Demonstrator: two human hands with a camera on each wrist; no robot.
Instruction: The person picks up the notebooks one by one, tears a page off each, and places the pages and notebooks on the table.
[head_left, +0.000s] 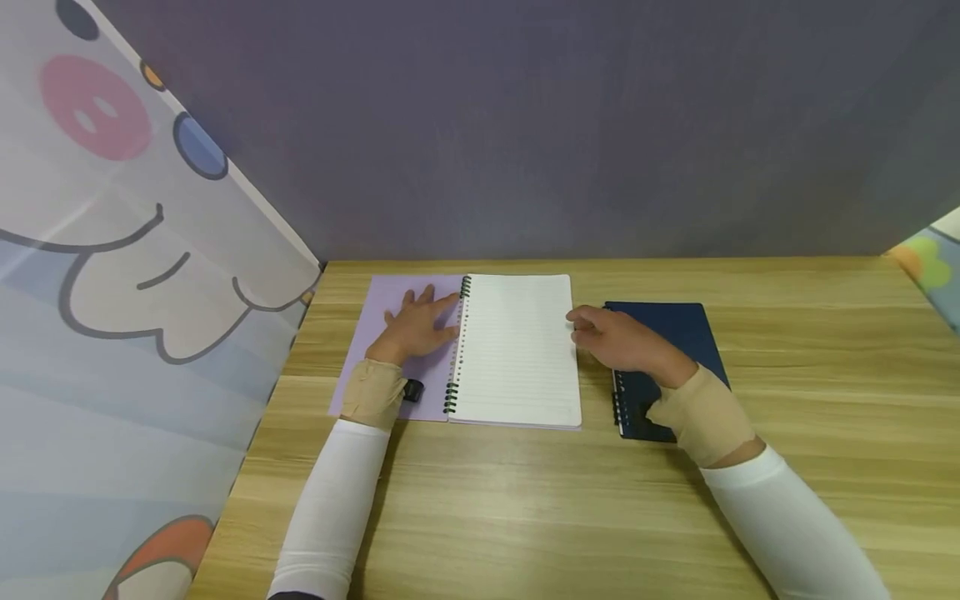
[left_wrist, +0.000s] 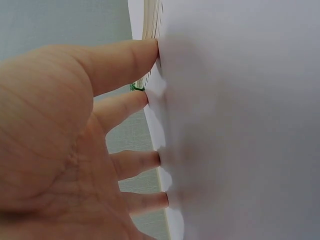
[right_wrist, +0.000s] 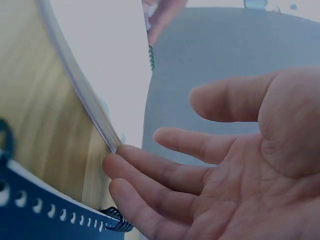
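A ring-bound notebook with lined white pages (head_left: pixel 517 354) lies spread on the table, its lilac cover (head_left: pixel 367 333) folded out to the left. My left hand (head_left: pixel 412 329) rests on that cover with fingers spread, its thumb and forefinger reaching the green rings (head_left: pixel 452 398); in the left wrist view the fingertips (left_wrist: pixel 152 55) touch the pale sheet. Over at the pages' right edge is my right hand (head_left: pixel 622 337), fingers loosely bent and gripping nothing. In the right wrist view its lower fingertips (right_wrist: pixel 117 160) meet the page edge, while the thumb stands apart.
A dark blue ring-bound notebook (head_left: pixel 675 325) lies to the right, partly under my right hand and wrist. A grey panel (head_left: pixel 562 133) rises behind the wooden table (head_left: pixel 525 508). To the left hangs a cartoon-printed wall covering (head_left: pixel 112 400).
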